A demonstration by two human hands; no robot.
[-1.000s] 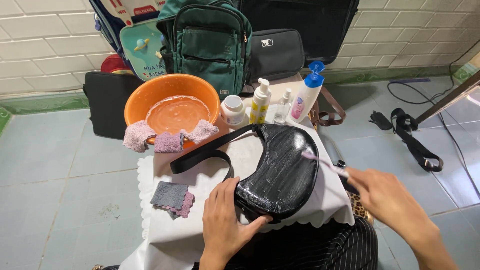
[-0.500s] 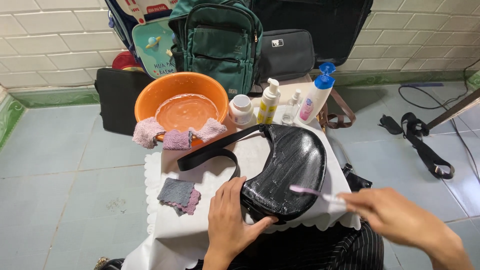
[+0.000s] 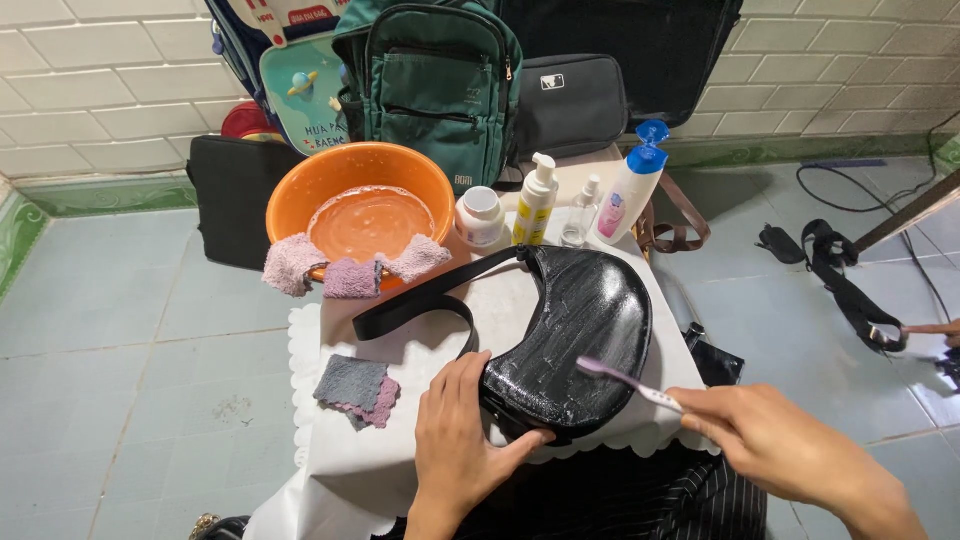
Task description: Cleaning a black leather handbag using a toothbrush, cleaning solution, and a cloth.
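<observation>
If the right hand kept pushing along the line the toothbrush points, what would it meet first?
The right hand points its purple toothbrush up-left, with the bristles already on the soapy, glossy black crescent handbag. Straight on it would likely sweep across the bag toward its black strap; depth is uncertain.
</observation>
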